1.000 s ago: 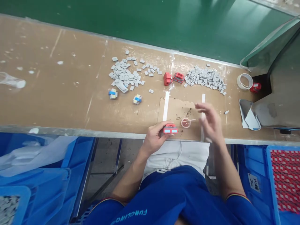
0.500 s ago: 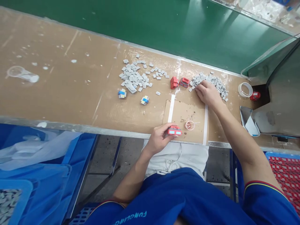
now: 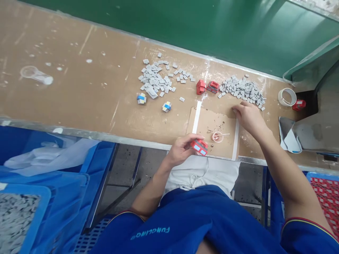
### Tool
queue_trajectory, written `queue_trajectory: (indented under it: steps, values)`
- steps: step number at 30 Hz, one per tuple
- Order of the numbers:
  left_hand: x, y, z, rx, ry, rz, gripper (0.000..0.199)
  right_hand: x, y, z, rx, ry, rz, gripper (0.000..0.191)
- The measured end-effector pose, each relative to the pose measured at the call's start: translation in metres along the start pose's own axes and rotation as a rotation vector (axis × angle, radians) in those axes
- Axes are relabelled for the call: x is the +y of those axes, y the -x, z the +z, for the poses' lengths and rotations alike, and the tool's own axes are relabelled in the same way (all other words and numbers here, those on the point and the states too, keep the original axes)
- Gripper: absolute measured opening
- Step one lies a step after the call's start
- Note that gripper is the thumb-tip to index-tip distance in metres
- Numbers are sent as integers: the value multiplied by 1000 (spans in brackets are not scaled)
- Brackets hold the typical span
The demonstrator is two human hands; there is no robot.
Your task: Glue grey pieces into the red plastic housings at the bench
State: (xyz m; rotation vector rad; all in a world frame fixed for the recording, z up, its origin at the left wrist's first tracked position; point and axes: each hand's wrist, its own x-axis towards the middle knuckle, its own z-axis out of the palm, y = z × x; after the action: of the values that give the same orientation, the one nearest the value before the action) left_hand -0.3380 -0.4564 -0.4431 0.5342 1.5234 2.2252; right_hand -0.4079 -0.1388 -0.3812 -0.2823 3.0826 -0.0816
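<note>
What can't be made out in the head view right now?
- Right hand: whether its fingers hold anything; head view, the hand itself hides it.
- Red toy: its far side; head view, covered by the left hand.
- Grey tiles: their markings; head view, too small.
- Right crate: its full extent; head view, cut by the picture's edge.

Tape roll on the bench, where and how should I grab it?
I'd pinch the tape roll by its left wall, coming from above and the left, with a finger in the hole and the thumb outside. It lies flat, open middle up, and a red block sits close on its right.
</note>
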Motion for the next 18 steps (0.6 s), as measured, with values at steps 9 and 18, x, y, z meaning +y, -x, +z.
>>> queue_trajectory:
  steps: [9, 18]
  values:
    - [3, 4, 8, 32, 143, -45, 45, -17, -23, 17, 111, -198, 118, 30]
    - [14, 7, 13, 54, 166, -38, 46, -40, 22, -13, 285, -659, 116, 11]
